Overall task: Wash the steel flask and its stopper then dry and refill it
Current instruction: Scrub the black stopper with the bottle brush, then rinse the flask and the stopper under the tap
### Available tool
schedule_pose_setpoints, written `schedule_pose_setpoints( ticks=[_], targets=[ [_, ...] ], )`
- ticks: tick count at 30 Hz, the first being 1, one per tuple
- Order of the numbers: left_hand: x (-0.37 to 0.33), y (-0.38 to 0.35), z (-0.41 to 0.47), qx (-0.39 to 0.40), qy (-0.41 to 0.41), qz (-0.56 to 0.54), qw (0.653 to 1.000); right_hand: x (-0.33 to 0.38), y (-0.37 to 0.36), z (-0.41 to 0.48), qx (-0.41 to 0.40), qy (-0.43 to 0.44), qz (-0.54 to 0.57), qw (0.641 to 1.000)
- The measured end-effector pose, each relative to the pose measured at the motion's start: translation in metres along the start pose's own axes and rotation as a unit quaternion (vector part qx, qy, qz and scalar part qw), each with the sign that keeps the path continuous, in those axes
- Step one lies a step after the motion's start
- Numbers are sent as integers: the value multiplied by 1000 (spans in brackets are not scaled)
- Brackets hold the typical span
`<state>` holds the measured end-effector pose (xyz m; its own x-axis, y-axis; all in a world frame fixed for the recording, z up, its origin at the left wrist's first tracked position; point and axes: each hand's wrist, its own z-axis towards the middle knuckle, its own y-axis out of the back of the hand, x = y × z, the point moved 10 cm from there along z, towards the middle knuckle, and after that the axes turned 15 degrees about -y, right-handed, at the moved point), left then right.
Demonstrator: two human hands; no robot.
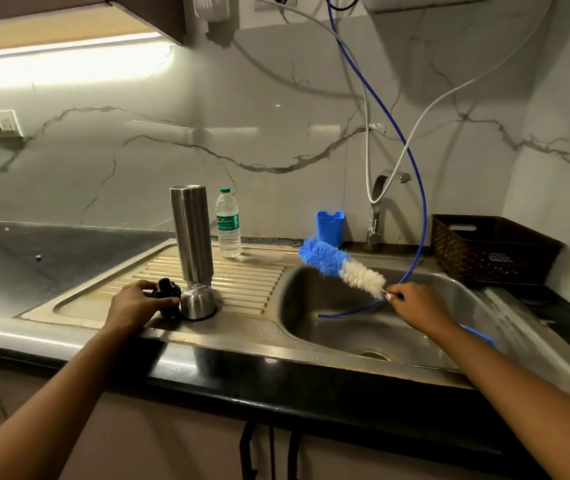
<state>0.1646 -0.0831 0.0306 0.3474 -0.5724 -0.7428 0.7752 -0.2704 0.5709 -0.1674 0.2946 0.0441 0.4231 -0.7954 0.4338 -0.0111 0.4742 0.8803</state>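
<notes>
A brown woven basket (491, 251) stands on the black counter (311, 379). A blue holder (329, 225) stands by the marble wall (242, 116), a white socket (3, 123) far left

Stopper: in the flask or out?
Out. The left hand grips the black stopper on the drainboard, beside the standing steel flask. The right hand holds the bottle brush.

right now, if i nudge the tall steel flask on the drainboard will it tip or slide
Likely tippy: the flask stands tall and narrow on the ribbed drainboard. Probably slippery too, since its steel wall is smooth and shiny. It should stay rigid; its fill, hence weight, I cannot tell.
</notes>
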Motion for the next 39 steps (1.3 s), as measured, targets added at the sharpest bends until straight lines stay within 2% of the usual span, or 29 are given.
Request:
schedule_pose_setpoints(
  ticks=[2,4,5,7,8,10,12,15,20,24,26,31,37,39],
  targets=[
    [-1,-1,-4,23,20,-8,1000,0,0,0,2,-1,9,1000],
    [-11,11,-9,-8,10,0,1000,1,2,1,-1,-2,22,1000],
    [-24,23,-11,-56,-25,24,998,2,6,1,-9,-2,26,1000],
    [-67,34,-25,-156,-148,61,975,5,19,1,-47,-3,17,999],
    [-92,28,-33,-174,-206,59,961,8,29,1,-80,-1,-1,997],
    [-133,-9,-34,-126,-280,61,950,20,52,0,-159,12,-53,986],
    [-156,-65,-17,-16,-304,70,950,38,68,6,-214,26,-96,972],
    [-161,-134,18,99,-262,117,953,60,78,37,-223,8,-153,963],
    [-137,-203,58,191,-202,234,932,107,93,97,-183,-23,-293,938],
    [-110,-227,73,244,-172,259,918,150,105,124,-193,-3,-451,871],
    [-98,-235,78,275,-154,245,917,165,107,141,-193,15,-482,855],
    [-97,-242,85,287,-160,255,909,199,106,180,-209,55,-508,834],
    [-90,-246,89,291,-156,281,901,240,96,215,-339,145,-554,746],
    [-91,-247,87,294,-156,283,900,244,89,227,-359,156,-556,733]
  ],
)
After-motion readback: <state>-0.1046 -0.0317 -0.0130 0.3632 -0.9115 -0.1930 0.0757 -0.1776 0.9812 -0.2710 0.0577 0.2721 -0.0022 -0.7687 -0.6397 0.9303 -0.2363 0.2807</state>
